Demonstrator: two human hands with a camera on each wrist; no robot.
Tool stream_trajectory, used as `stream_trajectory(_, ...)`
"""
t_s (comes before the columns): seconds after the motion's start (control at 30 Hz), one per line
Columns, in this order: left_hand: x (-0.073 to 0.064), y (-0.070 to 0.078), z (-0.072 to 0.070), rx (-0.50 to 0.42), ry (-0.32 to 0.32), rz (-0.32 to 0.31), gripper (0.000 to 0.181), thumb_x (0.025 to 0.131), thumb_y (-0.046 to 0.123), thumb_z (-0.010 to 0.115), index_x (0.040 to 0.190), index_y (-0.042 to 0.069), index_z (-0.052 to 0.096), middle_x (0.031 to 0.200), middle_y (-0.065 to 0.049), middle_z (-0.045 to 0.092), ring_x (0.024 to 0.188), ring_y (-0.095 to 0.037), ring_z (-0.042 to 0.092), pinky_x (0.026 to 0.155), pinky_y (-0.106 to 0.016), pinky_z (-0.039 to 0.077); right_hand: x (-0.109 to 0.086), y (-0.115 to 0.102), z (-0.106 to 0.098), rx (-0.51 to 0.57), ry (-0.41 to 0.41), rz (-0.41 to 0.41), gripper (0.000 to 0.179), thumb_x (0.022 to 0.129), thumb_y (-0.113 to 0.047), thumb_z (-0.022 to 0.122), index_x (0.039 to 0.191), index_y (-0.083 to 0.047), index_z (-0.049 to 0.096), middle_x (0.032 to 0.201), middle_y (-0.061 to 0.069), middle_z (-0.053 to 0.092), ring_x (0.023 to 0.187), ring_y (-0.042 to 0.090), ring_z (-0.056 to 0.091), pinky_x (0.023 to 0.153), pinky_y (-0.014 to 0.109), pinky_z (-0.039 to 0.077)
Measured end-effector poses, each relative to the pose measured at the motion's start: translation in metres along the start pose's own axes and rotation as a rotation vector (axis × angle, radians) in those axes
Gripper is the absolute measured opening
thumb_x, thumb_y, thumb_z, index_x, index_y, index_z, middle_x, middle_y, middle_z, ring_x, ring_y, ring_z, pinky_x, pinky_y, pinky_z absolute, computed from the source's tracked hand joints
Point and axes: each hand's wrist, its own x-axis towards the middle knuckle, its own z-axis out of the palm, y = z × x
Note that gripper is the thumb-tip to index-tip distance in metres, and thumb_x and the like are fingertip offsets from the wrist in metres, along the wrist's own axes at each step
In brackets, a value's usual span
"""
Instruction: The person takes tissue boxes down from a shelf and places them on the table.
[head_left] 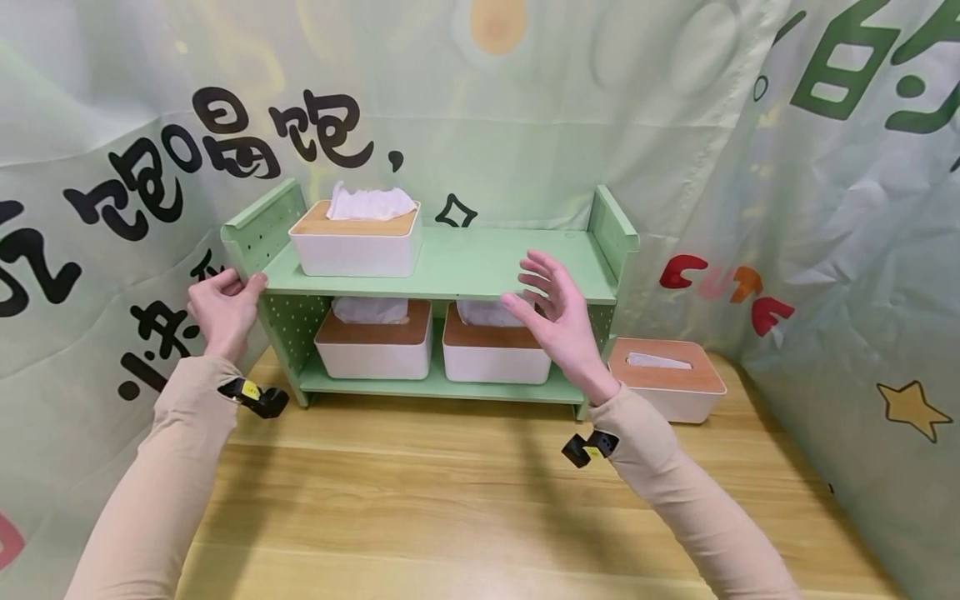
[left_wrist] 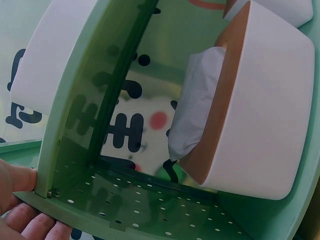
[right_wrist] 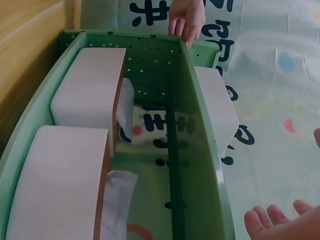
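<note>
A green two-tier shelf (head_left: 495, 258) stands on the table. My left hand (head_left: 227, 312) grips its left side panel at the upper board's height, thumb on the front and fingers around the outer side. In front of the upper board, my right hand (head_left: 561, 321) hovers with fingers spread and loosely bent, holding nothing. On the upper board at the left sits a white tissue box (head_left: 356, 252) with a wooden lid and tissue sticking out. Two similar boxes, a left one (head_left: 375, 357) and a right one (head_left: 491, 364), stand below; my right hand partly hides the latter.
Right of the shelf, a fourth tissue box (head_left: 667, 392) stands on the wooden table (head_left: 420, 500), its tissue lying flat in the slot. A printed cloth (head_left: 480, 108) hangs behind and along both sides. Each wrist carries a small black camera.
</note>
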Motion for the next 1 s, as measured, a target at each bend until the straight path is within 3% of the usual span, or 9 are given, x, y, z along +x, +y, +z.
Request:
stream_trajectory(0.47, -0.001, 0.001, -0.001, -0.008, -0.004, 0.001, 0.043, 0.092, 0.018, 0.071, 0.133, 0.009, 0.064, 0.062, 0.034, 0.055, 0.068, 0.013, 0.059, 0.066, -0.003, 0.049, 0.027, -0.004, 0.030, 0.008, -0.114, 0.070, 0.073, 0.093, -0.012, 0.070, 0.155, -0.011, 0.033, 0.153, 0.013, 0.044, 0.144, 0.035, 0.042, 0.121, 0.037, 0.038)
stream_trajectory(0.7, 0.000, 0.000, 0.000, 0.004, 0.003, -0.006, 0.043, 0.092, 0.019, 0.071, 0.133, 0.012, 0.064, 0.073, 0.030, 0.065, 0.069, 0.013, 0.059, 0.069, -0.003, 0.049, 0.042, -0.001, 0.044, -0.002, -0.145, 0.105, 0.078, 0.091, -0.015, 0.072, 0.157, -0.012, 0.030, 0.154, 0.012, 0.043, 0.146, 0.034, 0.040, 0.121, 0.039, 0.038)
stream_trajectory(1.0, 0.000, 0.001, -0.001, 0.011, -0.002, -0.001, 0.044, 0.092, 0.019, 0.071, 0.134, 0.010, 0.064, 0.062, 0.034, 0.053, 0.068, 0.013, 0.057, 0.067, -0.003, 0.048, 0.063, 0.002, 0.059, -0.017, -0.178, 0.144, 0.085, 0.089, -0.021, 0.075, 0.158, -0.016, 0.027, 0.156, 0.009, 0.041, 0.148, 0.030, 0.039, 0.122, 0.037, 0.037)
